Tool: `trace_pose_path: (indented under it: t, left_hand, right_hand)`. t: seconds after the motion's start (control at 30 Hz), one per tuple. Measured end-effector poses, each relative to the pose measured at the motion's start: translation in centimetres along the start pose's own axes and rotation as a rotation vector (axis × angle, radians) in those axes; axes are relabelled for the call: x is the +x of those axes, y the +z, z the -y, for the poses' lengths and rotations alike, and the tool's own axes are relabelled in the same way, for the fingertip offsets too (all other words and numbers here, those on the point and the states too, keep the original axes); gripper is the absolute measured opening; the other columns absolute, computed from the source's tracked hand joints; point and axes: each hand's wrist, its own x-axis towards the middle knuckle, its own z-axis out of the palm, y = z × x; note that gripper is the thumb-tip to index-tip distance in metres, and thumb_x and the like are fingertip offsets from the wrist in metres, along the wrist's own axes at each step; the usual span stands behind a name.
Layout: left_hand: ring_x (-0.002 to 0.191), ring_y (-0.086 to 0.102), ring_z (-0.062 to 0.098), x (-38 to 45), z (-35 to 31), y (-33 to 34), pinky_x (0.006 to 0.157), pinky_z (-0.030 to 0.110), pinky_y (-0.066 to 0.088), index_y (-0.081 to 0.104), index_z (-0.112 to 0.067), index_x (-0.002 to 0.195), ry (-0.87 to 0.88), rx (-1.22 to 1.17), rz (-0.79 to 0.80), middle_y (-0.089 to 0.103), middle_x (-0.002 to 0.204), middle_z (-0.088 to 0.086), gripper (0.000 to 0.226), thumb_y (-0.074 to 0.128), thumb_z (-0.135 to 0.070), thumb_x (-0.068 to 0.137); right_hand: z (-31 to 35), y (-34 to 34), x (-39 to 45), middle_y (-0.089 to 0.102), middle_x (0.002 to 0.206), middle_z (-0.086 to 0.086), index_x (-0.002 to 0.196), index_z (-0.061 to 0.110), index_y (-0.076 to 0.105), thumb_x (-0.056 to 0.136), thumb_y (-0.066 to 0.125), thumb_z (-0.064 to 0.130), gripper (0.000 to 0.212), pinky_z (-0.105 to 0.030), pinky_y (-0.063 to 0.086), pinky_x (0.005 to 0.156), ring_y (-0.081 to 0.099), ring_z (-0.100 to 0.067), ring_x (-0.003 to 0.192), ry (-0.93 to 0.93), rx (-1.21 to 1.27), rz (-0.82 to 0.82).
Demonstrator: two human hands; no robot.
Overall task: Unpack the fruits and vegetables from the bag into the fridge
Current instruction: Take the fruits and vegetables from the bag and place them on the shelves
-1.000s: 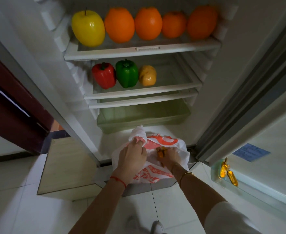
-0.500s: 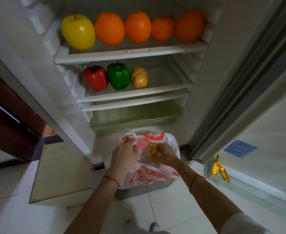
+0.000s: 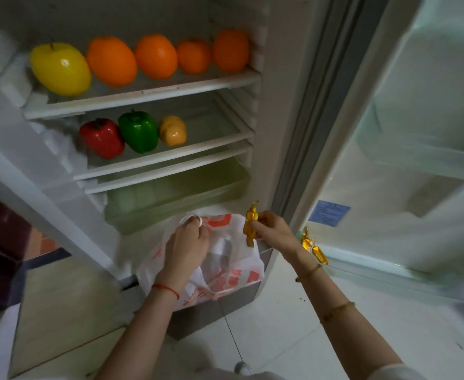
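White floor tiles [image 3: 294, 333] are seen below an open fridge [image 3: 280, 111], whose door [image 3: 417, 133] is swung out to the right. On the top shelf [image 3: 148, 91] a yellow apple [image 3: 61, 68] is set at the left, and four oranges [image 3: 157, 56] are lined up to its right. On the shelf beneath, a red pepper [image 3: 102, 138], a green pepper [image 3: 138, 131] and a small yellow-orange vegetable [image 3: 172, 130] are placed side by side, touching or nearly so. A pale green drawer [image 3: 176, 193] is seen below them.

A white plastic bag [image 3: 233, 270] with orange print is rested at the foot of the fridge, on its lower ledge. The bag's handle is gripped by the left hand [image 3: 185, 249], fingers closed around the loop, so that the mouth is held up. A gold-wrapped item [image 3: 250, 223] is held in the right hand [image 3: 273, 231], pinched upright between the fingers just above the right edge of the bag. Two similar gold-wrapped pieces [image 3: 313, 246] are seen in the lowest door rack [image 3: 376, 267], just beside the right wrist. What the wrappers contain cannot be told.
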Motion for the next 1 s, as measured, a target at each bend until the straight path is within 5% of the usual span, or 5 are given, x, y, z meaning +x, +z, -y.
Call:
trace_pose_path:
  t: [0.23,0.37,0.57,0.77,1.0]
  left_hand:
    - [0.067,0.067,0.019,-0.2,-1.5,1.7,0.069,0.04,0.057,0.059,-0.019,0.095,0.02,-0.012,0.049,0.068,0.087,0.003,0.024,0.037,-0.027,0.099]
    - [0.057,0.067,0.012,-0.2,-2.0,2.4,0.058,0.03,0.049,0.059,-0.019,0.1,0.016,0.041,0.054,0.069,0.086,0.001,0.025,0.035,-0.025,0.099]
    - [0.051,0.065,0.006,-0.6,-2.4,2.8,0.052,0.029,0.05,0.056,-0.021,0.087,-0.01,0.046,0.055,0.067,0.076,-0.003,0.024,0.036,-0.026,0.1]
    - [0.051,0.066,0.008,-1.0,-3.0,2.8,0.058,0.041,0.059,0.058,-0.019,0.089,-0.021,0.021,0.051,0.067,0.075,-0.002,0.027,0.036,-0.028,0.101]
    - [0.047,0.064,0.006,-1.6,-3.1,2.6,0.047,0.024,0.048,0.058,-0.017,0.089,-0.06,0.016,0.019,0.067,0.067,0.0,0.027,0.036,-0.026,0.102]
  right_hand:
    - [-3.2,-8.2,-3.4,0.072,0.084,-0.022,0.08,0.001,0.066,0.085,0.065,0.03,0.029,-0.042,0.055,0.078,0.069,-0.036,0.086,0.131,-0.178,-0.279]
    - [-5.2,-11.7,-3.8,0.061,0.072,-0.015,0.073,0.005,0.064,0.088,0.065,0.033,0.032,-0.03,0.043,0.067,0.059,-0.026,0.071,0.233,-0.268,-0.33]
    - [-7.2,-13.3,-1.5,0.064,0.081,-0.012,0.067,0.008,0.058,0.087,0.064,0.037,0.035,-0.028,0.043,0.06,0.058,-0.021,0.075,0.365,-0.425,-0.268]
    - [-9.2,-12.4,-0.2,0.069,0.103,-0.015,0.1,0.003,0.064,0.083,0.069,0.031,0.033,-0.029,0.046,0.07,0.056,-0.022,0.08,0.413,-0.555,-0.198]
    - [-10.6,-11.7,0.0,0.065,0.096,-0.013,0.098,0.004,0.061,0.088,0.067,0.033,0.031,-0.029,0.045,0.07,0.058,-0.023,0.082,0.411,-0.597,-0.162]
